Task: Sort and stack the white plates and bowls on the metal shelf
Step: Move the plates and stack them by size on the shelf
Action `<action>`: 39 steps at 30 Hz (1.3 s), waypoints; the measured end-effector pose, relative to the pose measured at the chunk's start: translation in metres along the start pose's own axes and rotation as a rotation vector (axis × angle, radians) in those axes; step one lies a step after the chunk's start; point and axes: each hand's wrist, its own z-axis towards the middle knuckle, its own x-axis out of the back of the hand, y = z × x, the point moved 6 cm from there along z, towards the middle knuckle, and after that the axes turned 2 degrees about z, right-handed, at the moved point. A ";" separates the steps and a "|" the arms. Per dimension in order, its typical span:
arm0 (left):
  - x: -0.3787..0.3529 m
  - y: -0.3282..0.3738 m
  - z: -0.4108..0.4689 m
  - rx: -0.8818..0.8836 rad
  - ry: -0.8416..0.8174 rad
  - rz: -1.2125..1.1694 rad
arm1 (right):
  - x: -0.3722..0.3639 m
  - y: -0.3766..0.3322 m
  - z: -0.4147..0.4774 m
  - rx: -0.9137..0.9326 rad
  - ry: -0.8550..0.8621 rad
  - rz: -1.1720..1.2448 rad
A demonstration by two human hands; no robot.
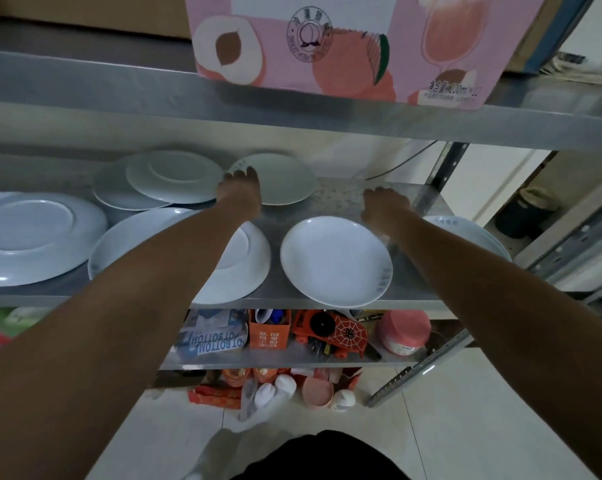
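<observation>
On the metal shelf [344,192], white plates [32,237] are spread face-up and upturned, a rear plate [285,178] is touched at its left rim by the left hand [240,188], its grip unclear, while nothing is held by the right hand [384,206].

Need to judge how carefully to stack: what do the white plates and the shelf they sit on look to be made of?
The upright white plate looks like glazed ceramic or melamine; its smooth surface shows soft glare, but the look alone cannot settle which. The upturned plate has a moulded foot ring and the same sheen. The metal shelf looks like brushed or galvanised steel: dull grey, mottled, faintly reflective.
</observation>
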 end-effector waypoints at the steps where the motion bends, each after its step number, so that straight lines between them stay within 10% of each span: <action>1: -0.004 -0.006 0.006 -0.034 0.015 0.096 | 0.003 -0.010 0.008 0.040 0.043 -0.026; 7: -0.040 -0.033 0.043 -0.161 -0.003 0.315 | -0.017 -0.070 0.045 0.184 0.067 -0.034; 28: -0.072 -0.050 0.112 0.012 -0.360 -0.290 | -0.085 -0.121 0.114 -0.459 -0.286 1.578; 39: -0.055 -0.061 0.127 0.164 -0.069 -0.669 | -0.063 -0.100 0.125 -0.406 -0.191 1.439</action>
